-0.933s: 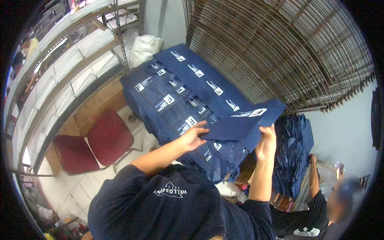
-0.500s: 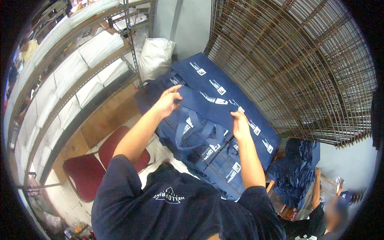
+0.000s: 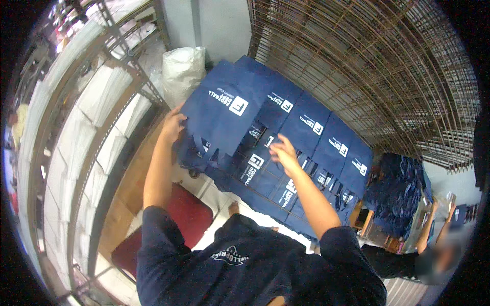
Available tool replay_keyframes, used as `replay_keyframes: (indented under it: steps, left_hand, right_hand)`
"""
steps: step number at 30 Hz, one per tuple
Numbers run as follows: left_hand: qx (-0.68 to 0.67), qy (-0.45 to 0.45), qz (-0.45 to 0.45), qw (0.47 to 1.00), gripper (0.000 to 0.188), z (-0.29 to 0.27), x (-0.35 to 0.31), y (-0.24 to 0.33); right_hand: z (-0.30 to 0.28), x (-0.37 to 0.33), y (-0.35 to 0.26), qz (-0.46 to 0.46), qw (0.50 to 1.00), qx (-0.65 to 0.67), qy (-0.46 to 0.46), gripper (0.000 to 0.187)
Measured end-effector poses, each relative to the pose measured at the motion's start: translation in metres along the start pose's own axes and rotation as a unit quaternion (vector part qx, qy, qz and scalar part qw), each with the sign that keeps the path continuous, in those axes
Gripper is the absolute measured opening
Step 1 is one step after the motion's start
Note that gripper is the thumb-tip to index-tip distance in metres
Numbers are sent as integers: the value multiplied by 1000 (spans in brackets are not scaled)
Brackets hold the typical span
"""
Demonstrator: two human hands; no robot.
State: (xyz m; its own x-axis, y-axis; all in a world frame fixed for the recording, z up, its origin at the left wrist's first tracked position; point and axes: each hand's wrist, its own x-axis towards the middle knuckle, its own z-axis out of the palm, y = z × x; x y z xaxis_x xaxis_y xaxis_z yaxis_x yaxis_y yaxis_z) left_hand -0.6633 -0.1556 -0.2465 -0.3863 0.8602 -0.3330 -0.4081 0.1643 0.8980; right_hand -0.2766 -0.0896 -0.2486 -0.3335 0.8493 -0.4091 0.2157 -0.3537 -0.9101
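Currently, a wide navy fabric bag with a white printed emblem (image 3: 217, 122) lies flat at the left end of a broad spread of similar navy bags (image 3: 334, 133), covering part of those beneath it. The left hand (image 3: 174, 125) is at this bag's left edge, its fingers against the cloth; whether they pinch the fabric or merely touch it, I cannot tell. The right hand (image 3: 285, 154) is loose and holds nothing, fingers parted over the printed bags to the right of the wide one. A stuffed, crinkled white plastic sack (image 3: 182, 76) stands just beyond the bag's far left corner, against a pale grey wall (image 3: 220, 30). Along the left side runs tall metal shelving loaded with white stacks (image 3: 76, 132), its lower end faced by a brown wooden panel (image 3: 125, 206), so that side is closely bounded near the left arm. Rusty-brown wire racks (image 3: 352, 66) rise along the far edge of the spread and bound it there. Past the right end sits a thick heap of dark navy fabric pieces (image 3: 395, 194), with a co-worker's arm (image 3: 426, 229) beside it. On the near side, a strip of white tiled floor (image 3: 217, 203) shows between the bags' edge and the person's dark shirt (image 3: 255, 268), and a dark red padded chair (image 3: 186, 217) stands close by the left forearm, taking up the near left corner.
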Motion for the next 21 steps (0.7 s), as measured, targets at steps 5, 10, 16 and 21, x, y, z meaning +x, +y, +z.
replay_keyframes:
  steps: [5, 10, 16, 21]
  left_hand:
    - [137, 67, -45, 987, 53, -59, 89, -86]
    - [214, 218, -19, 952, 43, -36, 68, -82]
    - [156, 235, 5, 959, 42, -35, 71, -91]
    - [133, 234, -6, 963, 42, -69, 109, -136]
  right_hand:
    - [-110, -57, 134, 152, 978, -99, 101, 56]
    - [-199, -175, 226, 246, 925, -170, 234, 47]
    - [-227, -264, 279, 219, 895, -309, 237, 48]
    - [-231, -269, 303, 262, 883, -332, 202, 52]
